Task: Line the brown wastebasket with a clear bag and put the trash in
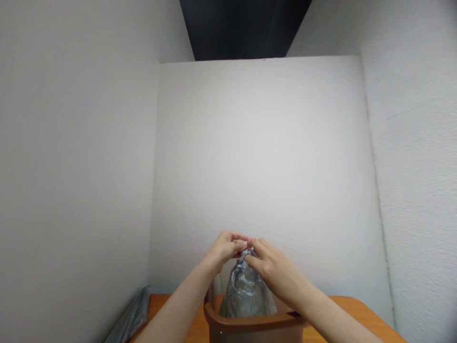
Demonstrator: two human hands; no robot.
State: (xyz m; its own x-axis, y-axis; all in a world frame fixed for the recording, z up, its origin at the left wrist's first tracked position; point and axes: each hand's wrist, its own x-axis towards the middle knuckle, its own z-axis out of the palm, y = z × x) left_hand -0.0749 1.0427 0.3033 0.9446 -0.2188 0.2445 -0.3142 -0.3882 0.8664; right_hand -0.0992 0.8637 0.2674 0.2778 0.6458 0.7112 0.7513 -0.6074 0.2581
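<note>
Plastic bag: sitting inside the bin in the lower centre of the frame, its gathered top rising above the rim and its silvery film bulging below.
Bin: standing on the tabletop at the bottom centre of the frame, its brown rim ringing the bag and probably supporting it, so both hands are being left free for the top.
Left hand: reaching in from the lower left, pinching the narrow tip of the bag between thumb and fingers, seemingly to be keeping the gathered film together.
Right hand: coming from the lower right, grasping the bag's neck just beside the left fingertips; the two grips are meeting there, likely because the film is narrowing to a single bunch.
Forearms: slanting inward over the bin's sides, leaving the bulging body untouched.
Grey plastic: lying at the lower left of the frame against the side wall, well apart from the hands, apparently being kept aside.
Tabletop: showing orange on both sides, carrying the bin before the pale back wall.
</note>
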